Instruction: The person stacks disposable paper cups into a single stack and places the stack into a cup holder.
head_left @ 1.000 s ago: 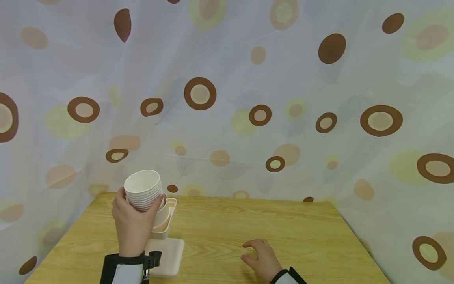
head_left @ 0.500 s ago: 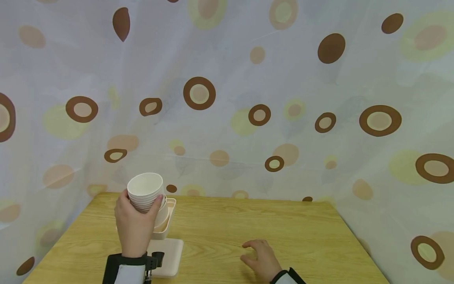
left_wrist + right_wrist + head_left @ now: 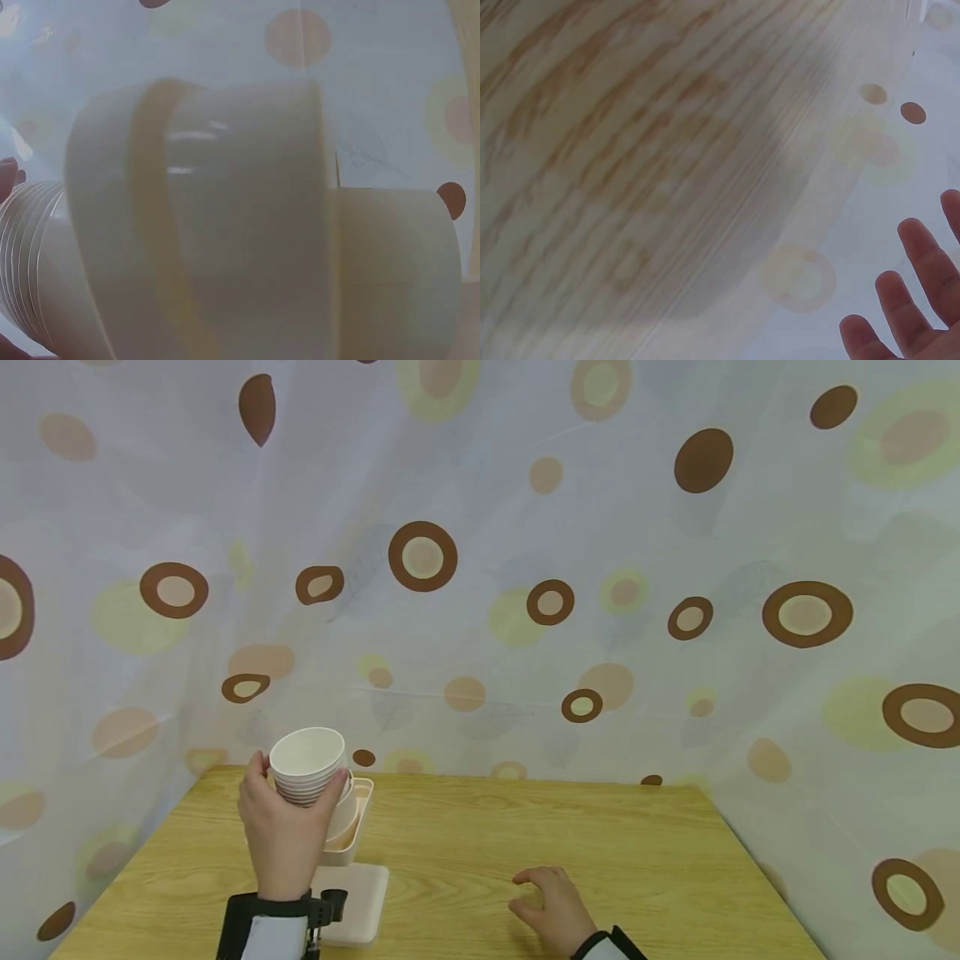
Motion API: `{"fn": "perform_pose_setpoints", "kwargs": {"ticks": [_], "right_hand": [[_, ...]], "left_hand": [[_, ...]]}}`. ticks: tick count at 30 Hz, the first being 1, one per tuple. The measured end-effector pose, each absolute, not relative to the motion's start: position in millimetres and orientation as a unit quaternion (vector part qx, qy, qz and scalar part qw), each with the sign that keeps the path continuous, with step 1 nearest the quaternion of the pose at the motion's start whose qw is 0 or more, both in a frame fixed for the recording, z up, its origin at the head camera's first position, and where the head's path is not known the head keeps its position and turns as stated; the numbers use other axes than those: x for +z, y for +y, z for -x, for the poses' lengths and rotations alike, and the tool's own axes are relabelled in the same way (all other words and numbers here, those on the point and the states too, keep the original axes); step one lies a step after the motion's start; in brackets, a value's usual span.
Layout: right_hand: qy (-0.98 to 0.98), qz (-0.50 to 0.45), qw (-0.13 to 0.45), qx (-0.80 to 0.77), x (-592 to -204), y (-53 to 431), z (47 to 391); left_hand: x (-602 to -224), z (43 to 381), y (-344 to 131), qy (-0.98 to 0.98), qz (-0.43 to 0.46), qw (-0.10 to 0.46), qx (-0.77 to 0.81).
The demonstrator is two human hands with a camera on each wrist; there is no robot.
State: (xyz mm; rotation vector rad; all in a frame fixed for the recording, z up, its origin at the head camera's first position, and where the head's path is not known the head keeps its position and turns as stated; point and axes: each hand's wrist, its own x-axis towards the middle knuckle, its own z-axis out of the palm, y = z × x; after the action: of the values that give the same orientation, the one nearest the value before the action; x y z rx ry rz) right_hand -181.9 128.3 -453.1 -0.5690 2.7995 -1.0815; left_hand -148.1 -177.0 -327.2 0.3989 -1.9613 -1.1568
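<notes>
A stack of several nested white paper cups (image 3: 306,758) stands mouth up, slightly tilted, in my left hand (image 3: 285,839). The thumb presses its right side and the fingers wrap its left. Behind that hand, a round white container (image 3: 344,820) sits in a white rectangular tray (image 3: 339,858), partly hidden. In the left wrist view the ribbed cup rims (image 3: 30,247) show at the left edge, beside large blurred pale round shapes (image 3: 240,225). My right hand (image 3: 553,906) hovers over or rests at the table, thumb and fingers apart, holding nothing.
A flat white square lid or plate (image 3: 362,902) lies in front of the tray, partly behind my left wrist. The wooden table (image 3: 600,827) spreads to the right. A spotted curtain (image 3: 480,527) hangs behind it and along both sides.
My left hand and the cup stack have shifted slightly right and down from a second ago, and barely moved in the last half second. The right hand stays where it was.
</notes>
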Motion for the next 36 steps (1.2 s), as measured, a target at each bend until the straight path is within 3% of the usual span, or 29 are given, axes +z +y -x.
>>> {"fn": "perform_pose_setpoints", "kwargs": {"ticks": [20, 30, 36], "right_hand": [[0.913, 0.192, 0.044, -0.357, -460, 134, 187], [0.915, 0.194, 0.041, -0.351, -453, 130, 181], [0.914, 0.202, 0.032, -0.351, -450, 129, 181]], "left_hand": [[-324, 148, -174, -0.764, -0.152, 0.407, -0.476], [-337, 139, -182, -0.819, -0.141, 0.300, -0.468], [-340, 141, -178, -0.822, -0.156, 0.309, -0.452]]}}
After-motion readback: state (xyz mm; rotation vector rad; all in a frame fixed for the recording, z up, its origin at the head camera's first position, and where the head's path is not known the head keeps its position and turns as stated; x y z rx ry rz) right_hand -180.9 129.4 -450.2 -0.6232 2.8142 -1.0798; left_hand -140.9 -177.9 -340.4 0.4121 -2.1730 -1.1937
